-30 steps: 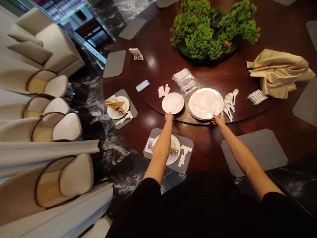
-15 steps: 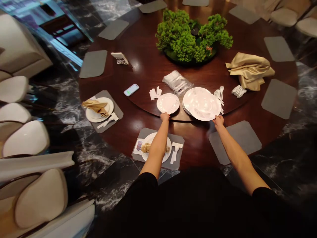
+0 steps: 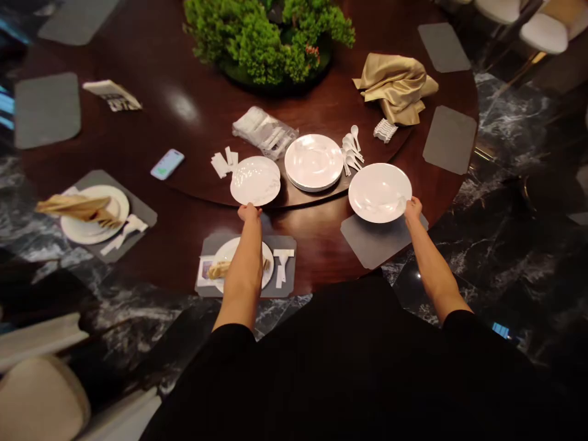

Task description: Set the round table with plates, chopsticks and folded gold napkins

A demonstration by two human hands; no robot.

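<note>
In my right hand is a large white plate, gripped by its right rim. It hangs tilted over the far part of a grey placemat. My left hand is closed on the near rim of a smaller white plate, which is at the turntable's front edge. Whether that plate is lifted clear of the surface I cannot tell. Between the two plates, a stack of large white plates sits on the turntable. White spoons lie just right of the stack.
Behind the plates lie a plastic-wrapped pack, white paper slips and a phone. Green plants fill the table's centre. Gold cloth lies beside white rests. Place settings with plates and folded napkins stand nearer and left.
My right hand has carried the large plate off the stack, rightward to above the placemat. My left hand still holds the smaller plate. The camera view has swung to the right.
</note>
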